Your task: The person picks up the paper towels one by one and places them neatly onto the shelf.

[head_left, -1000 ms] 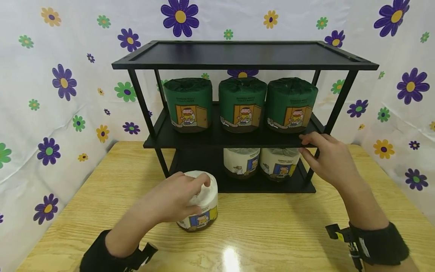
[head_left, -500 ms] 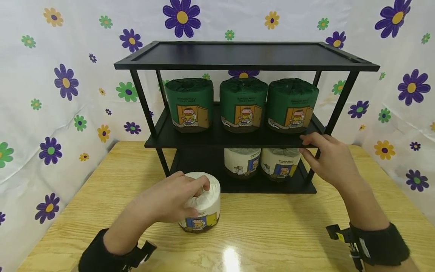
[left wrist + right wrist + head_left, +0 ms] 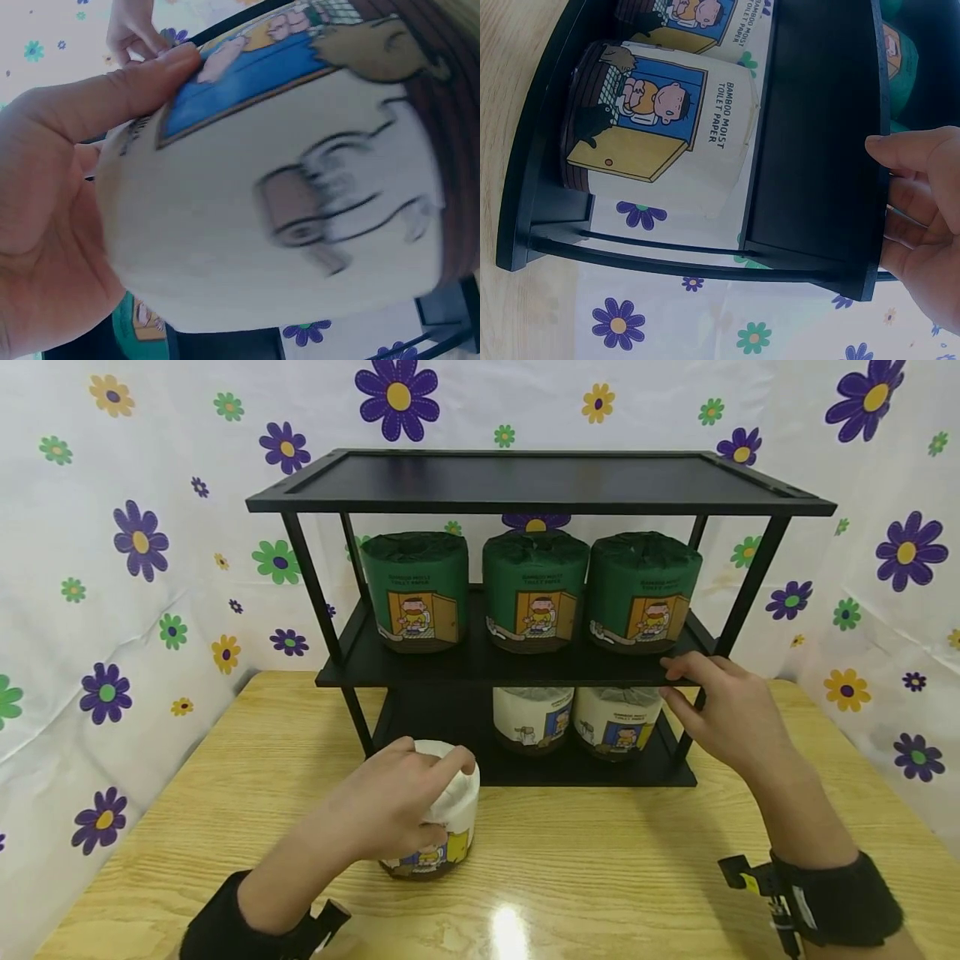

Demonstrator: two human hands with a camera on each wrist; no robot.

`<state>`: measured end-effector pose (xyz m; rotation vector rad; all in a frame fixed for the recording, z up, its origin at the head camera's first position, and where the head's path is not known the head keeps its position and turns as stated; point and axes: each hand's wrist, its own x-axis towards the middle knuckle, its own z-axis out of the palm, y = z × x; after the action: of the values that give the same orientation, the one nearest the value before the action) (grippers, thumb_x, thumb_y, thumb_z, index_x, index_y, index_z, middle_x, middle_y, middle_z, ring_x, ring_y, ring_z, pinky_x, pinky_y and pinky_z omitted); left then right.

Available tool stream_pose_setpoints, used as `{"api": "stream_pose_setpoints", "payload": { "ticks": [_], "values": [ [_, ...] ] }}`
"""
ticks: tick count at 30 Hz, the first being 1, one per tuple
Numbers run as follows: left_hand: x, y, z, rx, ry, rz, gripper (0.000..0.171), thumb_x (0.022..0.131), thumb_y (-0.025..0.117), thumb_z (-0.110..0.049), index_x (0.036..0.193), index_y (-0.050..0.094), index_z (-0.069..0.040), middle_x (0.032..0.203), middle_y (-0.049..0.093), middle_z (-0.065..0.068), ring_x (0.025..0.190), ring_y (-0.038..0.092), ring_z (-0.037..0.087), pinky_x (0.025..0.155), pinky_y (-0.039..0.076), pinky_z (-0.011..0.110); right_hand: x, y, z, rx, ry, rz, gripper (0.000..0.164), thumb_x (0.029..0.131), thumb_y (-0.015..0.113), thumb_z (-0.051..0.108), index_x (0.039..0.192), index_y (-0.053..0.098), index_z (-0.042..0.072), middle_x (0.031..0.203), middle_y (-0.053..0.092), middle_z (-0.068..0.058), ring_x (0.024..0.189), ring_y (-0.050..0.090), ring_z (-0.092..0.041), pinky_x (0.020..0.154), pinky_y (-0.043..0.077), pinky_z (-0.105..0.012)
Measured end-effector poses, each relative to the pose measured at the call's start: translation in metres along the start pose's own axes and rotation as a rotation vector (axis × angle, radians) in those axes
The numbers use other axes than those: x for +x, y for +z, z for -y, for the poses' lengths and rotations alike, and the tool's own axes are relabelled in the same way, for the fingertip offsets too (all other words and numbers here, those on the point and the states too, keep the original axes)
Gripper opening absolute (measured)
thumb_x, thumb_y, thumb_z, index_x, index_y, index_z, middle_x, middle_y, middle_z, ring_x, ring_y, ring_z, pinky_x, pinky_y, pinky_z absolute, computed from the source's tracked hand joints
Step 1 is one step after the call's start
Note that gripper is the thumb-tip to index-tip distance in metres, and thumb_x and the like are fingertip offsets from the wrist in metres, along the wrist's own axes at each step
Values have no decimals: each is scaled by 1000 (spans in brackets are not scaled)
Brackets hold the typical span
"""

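Note:
My left hand [image 3: 386,797] grips a white-wrapped toilet paper roll [image 3: 456,806] in front of the rack's lower left corner. In the left wrist view the thumb [image 3: 127,94] lies along the printed side of the roll, and the other fingers are mostly hidden behind it. At the right end of the black rack [image 3: 480,678], my right hand [image 3: 733,717] pinches the front edge of the middle shelf. The right wrist view shows a fingertip on that edge, close to the corner. Two white toilet paper rolls [image 3: 534,718] stand on the lower shelf, their tops hidden by the shelf above.
Three green toilet paper rolls [image 3: 536,564] stand in a row on the middle shelf. The rack's top panel [image 3: 525,481] spans above them. Under everything is a wooden table [image 3: 585,868], with a flower-print cloth [image 3: 465,410] hanging behind.
The roll at my left hand has shifted slightly left and nearer, its printed picture turning left. The left fingers have come further over its top. My right hand stays at the shelf edge.

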<state>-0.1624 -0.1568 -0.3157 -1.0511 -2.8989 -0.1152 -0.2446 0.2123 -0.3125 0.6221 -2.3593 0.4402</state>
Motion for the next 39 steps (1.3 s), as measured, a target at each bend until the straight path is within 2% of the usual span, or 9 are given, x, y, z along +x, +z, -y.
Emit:
{"api": "stream_pose_setpoints", "payload": {
  "ticks": [5, 8, 15, 18, 23, 26, 32, 39],
  "values": [
    [-3, -6, 5, 27, -15, -115, 65, 72, 90, -29, 120, 50, -15, 99, 75, 3, 91, 71, 19, 91, 47, 44, 0, 0, 0, 1, 9, 8, 22, 84, 77, 7, 103, 67, 5, 98, 73, -16, 88, 69, -36, 66, 55, -52],
    [-2, -5, 8, 69, -24, -178, 65, 72, 91, -28, 121, 50, -14, 100, 74, 4, 92, 71, 20, 87, 46, 41, 0, 0, -1, 1, 10, 8, 22, 84, 77, 8, 104, 67, 5, 98, 73, -16, 88, 68, -36, 66, 55, -51],
    [7, 5, 15, 161, -25, -287, 59, 73, 89, -25, 118, 52, -13, 99, 72, 7, 92, 69, 21, 78, 45, 39, -1, -1, -3, -4, -5, -9, 23, 83, 78, 7, 104, 67, 5, 96, 74, -15, 85, 68, -34, 63, 55, -49],
    [12, 12, 22, 157, -46, -321, 54, 75, 88, -24, 114, 53, -13, 105, 72, 8, 96, 68, 23, 79, 45, 39, 1, 1, -2, -2, -12, -10, 22, 84, 77, 8, 103, 67, 5, 97, 73, -15, 84, 68, -33, 63, 54, -48],
    [25, 23, 37, 162, -78, -383, 50, 78, 86, -19, 115, 54, -11, 104, 71, 8, 99, 69, 26, 86, 48, 43, 1, 2, -2, 5, -4, -5, 21, 84, 77, 8, 103, 67, 5, 97, 73, -14, 84, 67, -33, 63, 54, -47],
    [34, 29, 44, 202, -74, -390, 52, 80, 83, -18, 122, 53, -9, 102, 70, 8, 101, 69, 29, 90, 50, 46, 0, 2, -3, 0, 7, -8, 22, 84, 77, 8, 103, 67, 5, 95, 73, -14, 83, 67, -33, 63, 54, -47],
    [49, 42, 62, 253, -81, -352, 55, 82, 81, -20, 128, 53, -10, 98, 70, 9, 97, 69, 29, 94, 52, 48, -2, 1, -3, -5, 5, -6, 21, 84, 77, 8, 102, 67, 5, 96, 74, -15, 83, 68, -33, 63, 54, -48],
    [66, 49, 85, 230, -113, -331, 45, 85, 79, -21, 124, 61, -7, 105, 66, 14, 94, 66, 29, 83, 57, 45, 0, 2, -3, -1, -5, -10, 21, 83, 77, 7, 102, 67, 4, 97, 74, -15, 83, 68, -33, 63, 55, -47]
  ]
}}
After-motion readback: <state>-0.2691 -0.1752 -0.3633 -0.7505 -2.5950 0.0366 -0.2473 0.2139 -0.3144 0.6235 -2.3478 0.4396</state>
